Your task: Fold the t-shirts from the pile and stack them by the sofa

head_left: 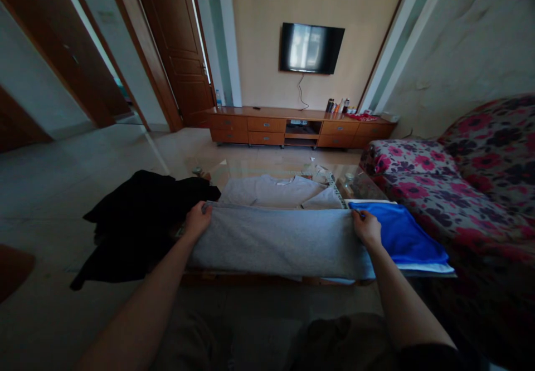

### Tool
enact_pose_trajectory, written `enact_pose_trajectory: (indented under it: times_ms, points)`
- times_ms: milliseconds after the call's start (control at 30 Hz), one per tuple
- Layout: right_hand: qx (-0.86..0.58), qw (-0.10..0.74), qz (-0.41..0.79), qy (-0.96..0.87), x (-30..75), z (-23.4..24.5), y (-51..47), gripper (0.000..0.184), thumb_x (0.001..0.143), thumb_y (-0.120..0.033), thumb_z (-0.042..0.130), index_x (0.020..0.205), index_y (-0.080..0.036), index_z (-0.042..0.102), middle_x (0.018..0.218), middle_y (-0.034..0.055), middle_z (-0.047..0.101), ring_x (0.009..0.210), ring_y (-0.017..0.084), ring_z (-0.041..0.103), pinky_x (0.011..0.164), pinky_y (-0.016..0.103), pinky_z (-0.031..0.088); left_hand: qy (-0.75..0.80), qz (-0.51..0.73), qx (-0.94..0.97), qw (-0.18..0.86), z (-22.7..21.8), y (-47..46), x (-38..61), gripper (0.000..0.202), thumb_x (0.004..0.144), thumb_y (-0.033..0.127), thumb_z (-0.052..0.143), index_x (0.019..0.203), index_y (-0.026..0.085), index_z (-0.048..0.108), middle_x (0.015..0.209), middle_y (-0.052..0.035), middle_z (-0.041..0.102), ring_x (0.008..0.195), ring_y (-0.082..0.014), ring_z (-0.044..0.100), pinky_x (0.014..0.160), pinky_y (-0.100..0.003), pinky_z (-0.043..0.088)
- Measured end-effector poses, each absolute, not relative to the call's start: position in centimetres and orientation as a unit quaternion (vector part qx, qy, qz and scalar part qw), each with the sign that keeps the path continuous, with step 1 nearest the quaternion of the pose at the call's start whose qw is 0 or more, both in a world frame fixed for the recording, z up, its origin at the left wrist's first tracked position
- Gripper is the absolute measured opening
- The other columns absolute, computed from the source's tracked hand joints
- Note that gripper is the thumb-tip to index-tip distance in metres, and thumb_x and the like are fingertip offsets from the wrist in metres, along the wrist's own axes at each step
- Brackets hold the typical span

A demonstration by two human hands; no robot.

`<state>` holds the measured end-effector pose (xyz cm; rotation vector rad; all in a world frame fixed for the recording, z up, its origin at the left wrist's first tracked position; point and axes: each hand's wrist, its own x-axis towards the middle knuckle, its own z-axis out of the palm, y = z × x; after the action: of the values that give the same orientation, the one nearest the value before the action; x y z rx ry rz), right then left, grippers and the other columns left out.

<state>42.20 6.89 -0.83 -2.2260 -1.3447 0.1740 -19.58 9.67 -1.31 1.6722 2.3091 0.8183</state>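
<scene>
A grey piece of clothing [276,243], folded into a wide band, stretches between my two hands over the near side of the glass-topped table. My left hand [198,220] pinches its upper left corner, and my right hand [368,227] pinches the upper right corner. Just beyond it lies a light-coloured T-shirt [280,190], spread out with its neckline at the far side; its lower part is hidden behind the grey cloth. Folded blue cloth [401,234] rests on white cloth to the right of my right hand. Black clothing [142,220] is heaped left of my left hand.
A floral sofa [476,193] stands close on the right. Across the tiled floor, a long wooden cabinet [267,123] carries several bottles [336,105] below a wall-mounted television [311,48]. A wooden door [175,48] is at the back left.
</scene>
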Motion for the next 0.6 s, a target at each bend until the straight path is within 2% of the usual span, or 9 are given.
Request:
enact_pose_trajectory:
  times_ms: [133, 300, 367, 433, 500, 567, 600]
  points:
    - [-0.845, 0.198, 0.095, -0.487, 41.3, -1.3, 6.4, 0.048, 0.095, -0.054, 0.048, 0.120, -0.019, 0.070, 0.110, 0.0189, 0.072, 0.108, 0.035, 0.067, 0.086, 0.041, 0.050, 0.778, 0.208, 0.590, 0.065, -2.5, 9.3, -19.3, 0.033, 0.097, 0.041, 0.045, 0.118, 0.023, 0.064, 0.113, -0.0136, 0.073, 0.105, -0.0300, 0.069, 0.087, -0.034, 0.049]
    - [-0.850, 0.194, 0.114, -0.477, 41.5, -0.9, 5.5, 0.055, 0.094, -0.056, 0.048, 0.131, -0.017, 0.061, 0.106, 0.0187, 0.071, 0.108, 0.033, 0.067, 0.089, 0.041, 0.050, 0.792, 0.194, 0.568, 0.110, -2.5, 8.7, -20.0, 0.038, 0.095, 0.050, 0.047, 0.116, 0.022, 0.063, 0.111, -0.0139, 0.072, 0.102, -0.0315, 0.069, 0.083, -0.036, 0.050]
    - [-0.848, 0.192, 0.083, -0.488, 41.0, -0.4, 5.1, 0.062, 0.092, -0.053, 0.053, 0.139, -0.012, 0.054, 0.111, 0.0217, 0.068, 0.108, 0.034, 0.066, 0.090, 0.042, 0.049, 0.794, 0.199, 0.568, 0.087, -1.7, 8.3, -19.8, 0.043, 0.091, 0.049, 0.052, 0.121, 0.019, 0.060, 0.113, -0.0160, 0.070, 0.102, -0.0327, 0.068, 0.082, -0.037, 0.049]
    - [-0.838, 0.193, 0.006, -0.509, 39.8, 0.2, 4.9, 0.062, 0.091, -0.047, 0.057, 0.140, -0.010, 0.051, 0.122, 0.0251, 0.063, 0.114, 0.035, 0.062, 0.091, 0.043, 0.048, 0.777, 0.203, 0.595, 0.016, -0.7, 7.8, -18.7, 0.045, 0.089, 0.044, 0.056, 0.124, 0.017, 0.057, 0.118, -0.0178, 0.066, 0.107, -0.0338, 0.064, 0.086, -0.039, 0.048]
    - [-0.799, 0.200, -0.038, -0.566, 37.9, 0.8, 4.8, 0.049, 0.092, -0.042, 0.055, 0.131, -0.013, 0.059, 0.124, 0.0229, 0.062, 0.114, 0.033, 0.061, 0.091, 0.040, 0.047, 0.730, 0.200, 0.653, -0.034, 0.2, 7.2, -17.0, 0.036, 0.089, 0.038, 0.055, 0.118, 0.019, 0.059, 0.118, -0.0161, 0.064, 0.111, -0.0326, 0.061, 0.092, -0.040, 0.046]
    - [-0.723, 0.194, 0.020, -0.663, 35.5, 1.2, 4.8, 0.034, 0.095, -0.038, 0.050, 0.114, -0.016, 0.067, 0.109, 0.0160, 0.068, 0.101, 0.026, 0.064, 0.087, 0.034, 0.047, 0.650, 0.187, 0.737, 0.009, 0.7, 6.7, -14.6, 0.021, 0.092, 0.035, 0.050, 0.103, 0.022, 0.063, 0.106, -0.0112, 0.066, 0.105, -0.0279, 0.061, 0.094, -0.038, 0.045]
    - [-0.672, 0.185, 0.074, -0.714, 34.1, 1.2, 4.8, 0.031, 0.096, -0.037, 0.048, 0.107, -0.017, 0.069, 0.101, 0.0125, 0.070, 0.092, 0.023, 0.065, 0.083, 0.031, 0.048, 0.596, 0.176, 0.782, 0.057, 0.8, 6.5, -13.4, 0.021, 0.095, 0.035, 0.047, 0.097, 0.023, 0.064, 0.101, -0.0093, 0.067, 0.100, -0.0256, 0.062, 0.092, -0.036, 0.046]
